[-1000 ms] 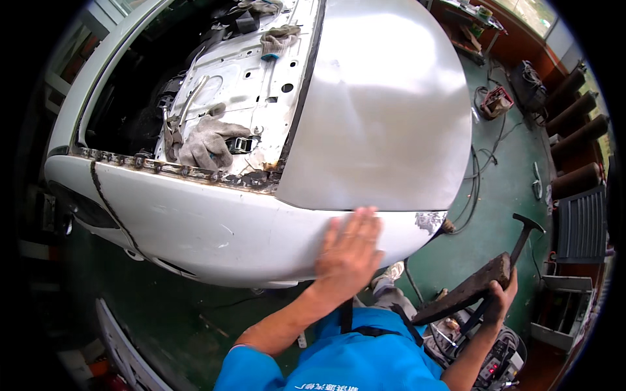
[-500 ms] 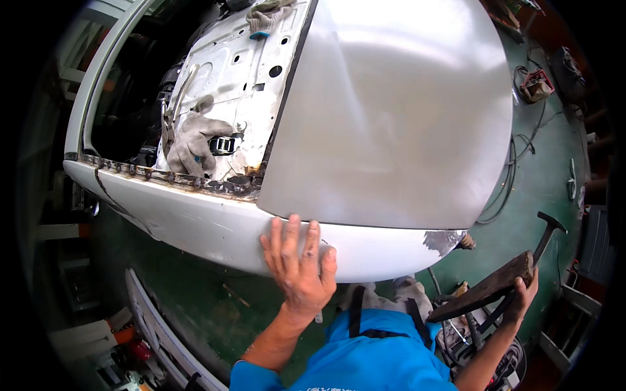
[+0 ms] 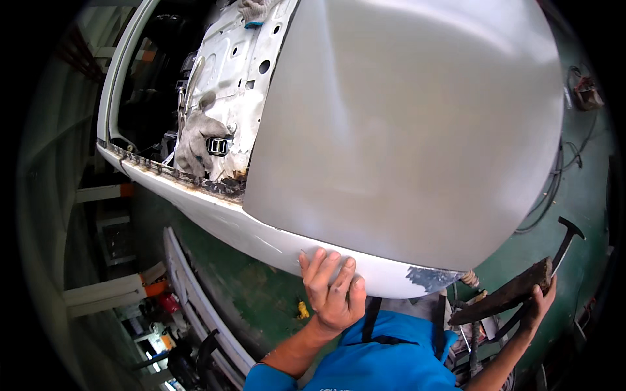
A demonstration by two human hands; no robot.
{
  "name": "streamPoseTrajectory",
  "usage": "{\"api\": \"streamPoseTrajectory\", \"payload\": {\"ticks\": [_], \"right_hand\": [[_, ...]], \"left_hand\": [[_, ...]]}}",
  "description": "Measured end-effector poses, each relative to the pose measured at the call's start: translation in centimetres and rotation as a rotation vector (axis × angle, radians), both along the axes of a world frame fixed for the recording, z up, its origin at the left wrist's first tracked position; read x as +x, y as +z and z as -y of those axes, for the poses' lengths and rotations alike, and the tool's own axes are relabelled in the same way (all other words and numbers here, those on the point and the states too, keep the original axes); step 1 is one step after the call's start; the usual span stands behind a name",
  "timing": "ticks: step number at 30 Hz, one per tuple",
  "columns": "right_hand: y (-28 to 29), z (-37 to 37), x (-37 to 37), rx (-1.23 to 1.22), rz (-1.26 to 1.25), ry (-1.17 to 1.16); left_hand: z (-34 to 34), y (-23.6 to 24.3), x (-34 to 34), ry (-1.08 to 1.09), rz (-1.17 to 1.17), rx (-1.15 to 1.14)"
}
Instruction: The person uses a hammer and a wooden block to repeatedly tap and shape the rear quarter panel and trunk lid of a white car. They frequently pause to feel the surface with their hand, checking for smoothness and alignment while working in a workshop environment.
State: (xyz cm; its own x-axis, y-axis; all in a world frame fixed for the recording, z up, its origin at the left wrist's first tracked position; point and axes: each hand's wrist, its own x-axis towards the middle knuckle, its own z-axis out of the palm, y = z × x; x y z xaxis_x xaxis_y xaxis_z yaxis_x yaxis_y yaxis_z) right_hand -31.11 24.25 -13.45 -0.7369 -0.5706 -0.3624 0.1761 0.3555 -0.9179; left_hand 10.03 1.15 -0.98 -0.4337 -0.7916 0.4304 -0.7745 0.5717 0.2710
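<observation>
My left hand (image 3: 334, 290) rests its fingertips on the white side panel (image 3: 251, 240) of a car body, just below the seam of the wide grey trunk lid (image 3: 404, 137). Its fingers are extended and it holds nothing. Off to the right, my right hand (image 3: 538, 306) grips a hammer (image 3: 568, 236), head upward, together with a dark, rough wooden block (image 3: 505, 293). Both stay clear of the car. Near the panel's right end is a scuffed grey patch (image 3: 432, 278).
Grey work gloves (image 3: 199, 140) lie on the exposed white metal (image 3: 236, 81) left of the lid. A long pale trim strip (image 3: 199, 306) stands at lower left. Cables (image 3: 554, 179) trail over the green floor at right; tools and hoses sit beside my right arm.
My left hand has moved right along the side panel, and its fingertips are now farther below the lid seam. The view has shifted; my right hand still holds the hammer and block.
</observation>
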Motion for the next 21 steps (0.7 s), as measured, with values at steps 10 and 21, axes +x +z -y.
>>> {"api": "streamPoseTrajectory", "payload": {"ticks": [10,21], "right_hand": [[-7.9,2.7,-3.7,0.058,0.105,0.228],[-15.4,2.6,-5.4,0.216,0.033,0.348]], "left_hand": [[-0.2,-2.0,-1.7,0.222,0.062,-0.071],[1.6,-1.1,-4.8,0.563,0.034,0.042]]}}
